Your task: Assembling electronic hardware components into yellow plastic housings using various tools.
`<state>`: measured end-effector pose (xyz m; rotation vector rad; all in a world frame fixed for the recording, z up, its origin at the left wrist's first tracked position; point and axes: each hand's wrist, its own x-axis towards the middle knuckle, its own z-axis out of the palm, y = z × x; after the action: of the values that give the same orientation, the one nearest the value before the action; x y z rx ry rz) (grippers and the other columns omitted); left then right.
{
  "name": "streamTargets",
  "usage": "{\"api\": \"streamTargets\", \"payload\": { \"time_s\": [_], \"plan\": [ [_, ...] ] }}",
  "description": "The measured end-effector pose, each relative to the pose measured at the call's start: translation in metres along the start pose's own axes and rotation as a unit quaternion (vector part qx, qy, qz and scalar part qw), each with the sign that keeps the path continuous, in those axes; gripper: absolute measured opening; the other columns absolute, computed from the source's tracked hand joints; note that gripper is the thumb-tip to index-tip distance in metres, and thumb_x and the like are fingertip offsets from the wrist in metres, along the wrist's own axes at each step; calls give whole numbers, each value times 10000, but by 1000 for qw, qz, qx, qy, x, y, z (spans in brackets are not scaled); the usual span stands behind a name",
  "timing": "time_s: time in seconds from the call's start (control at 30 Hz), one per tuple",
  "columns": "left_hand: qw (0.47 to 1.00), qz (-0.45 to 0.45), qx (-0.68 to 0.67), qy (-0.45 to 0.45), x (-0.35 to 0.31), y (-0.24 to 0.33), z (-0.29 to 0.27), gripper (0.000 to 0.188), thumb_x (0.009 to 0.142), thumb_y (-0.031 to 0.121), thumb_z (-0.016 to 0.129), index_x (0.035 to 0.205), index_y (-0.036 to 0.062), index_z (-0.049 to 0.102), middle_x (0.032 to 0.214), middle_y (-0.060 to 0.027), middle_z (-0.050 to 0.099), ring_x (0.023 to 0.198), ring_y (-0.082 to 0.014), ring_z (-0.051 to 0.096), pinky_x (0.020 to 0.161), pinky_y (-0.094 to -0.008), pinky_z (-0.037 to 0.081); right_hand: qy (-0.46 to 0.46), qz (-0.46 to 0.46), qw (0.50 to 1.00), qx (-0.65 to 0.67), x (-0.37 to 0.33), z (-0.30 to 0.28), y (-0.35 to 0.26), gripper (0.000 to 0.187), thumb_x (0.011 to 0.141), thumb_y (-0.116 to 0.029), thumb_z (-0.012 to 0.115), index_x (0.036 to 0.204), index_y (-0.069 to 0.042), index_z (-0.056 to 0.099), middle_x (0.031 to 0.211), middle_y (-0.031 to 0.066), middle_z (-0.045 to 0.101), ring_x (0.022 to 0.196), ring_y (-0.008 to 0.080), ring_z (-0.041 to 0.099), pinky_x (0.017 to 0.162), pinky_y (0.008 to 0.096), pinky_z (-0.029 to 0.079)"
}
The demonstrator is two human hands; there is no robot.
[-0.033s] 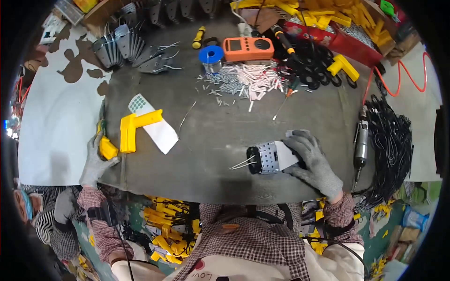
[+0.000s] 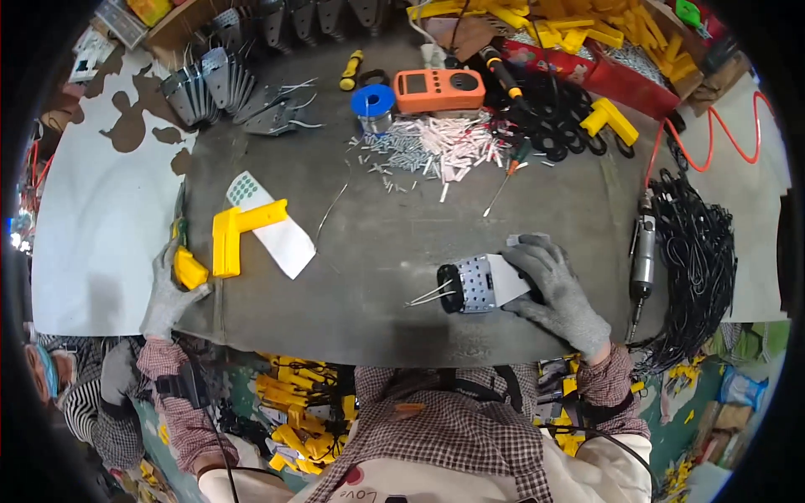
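My left hand, in a grey glove, is closed around a yellow plastic piece at the table's left part. Just beyond its fingers lies a slim tool with a green grip. To the right of that hand, a yellow L-shaped plastic handle shell rests partly on a white strip with green dots. My gloved right hand grips a perforated metal housing lying on its side, with a flat pale plate beside the fingers. From its black end, pale wires point left. The palm hides the housing's other end.
Far centre: an orange meter, a blue solder spool and a heap of small sleeves. A screwdriver lies nearer. On the right are an air screwdriver and black cables. Metal plates stand far left.
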<state>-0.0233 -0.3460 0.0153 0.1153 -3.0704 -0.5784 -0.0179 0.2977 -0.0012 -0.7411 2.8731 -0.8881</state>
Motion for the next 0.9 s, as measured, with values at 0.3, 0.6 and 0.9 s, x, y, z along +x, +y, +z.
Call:
{"api": "streamTargets", "payload": {
  "time_s": [0.3, 0.6, 0.9],
  "plan": [
    [990, 1, -23, 140, -32, -2, 13, 1077, 753, 190, 846, 1598, 74, 188, 1582, -142, 292, 1476, -306, 287, 1229, -409, 255, 25, -10, 997, 68, 0, -28, -11, 615, 820, -307, 780, 1342, -65, 564, 1337, 169, 545, 1299, 377, 490, 1102, 469, 403],
    [928, 349, -80, -102, -33, 269, 69, 1136, 633, 462, 879, 1569, 159, 311, 1513, -207, 367, 1346, -417, 416, 1127, -560, 339, 44, 170, 964, -199, 111, -56, 86, 326, 936, -233, 630, 1140, 21, 647, 1109, 267, 655, 1060, 426, 633, 914, 488, 513],
    [913, 377, 40, -150, -30, 302, 117, 1117, 580, 491, 878, 1530, 141, 406, 1471, -221, 410, 1343, -455, 403, 1142, -566, 297, 81, 147, 986, 7, 75, -34, 26, 272, 959, -217, 592, 1050, 40, 583, 902, 270, 651, 870, 443, 635, 768, 477, 505]
  ]
}}
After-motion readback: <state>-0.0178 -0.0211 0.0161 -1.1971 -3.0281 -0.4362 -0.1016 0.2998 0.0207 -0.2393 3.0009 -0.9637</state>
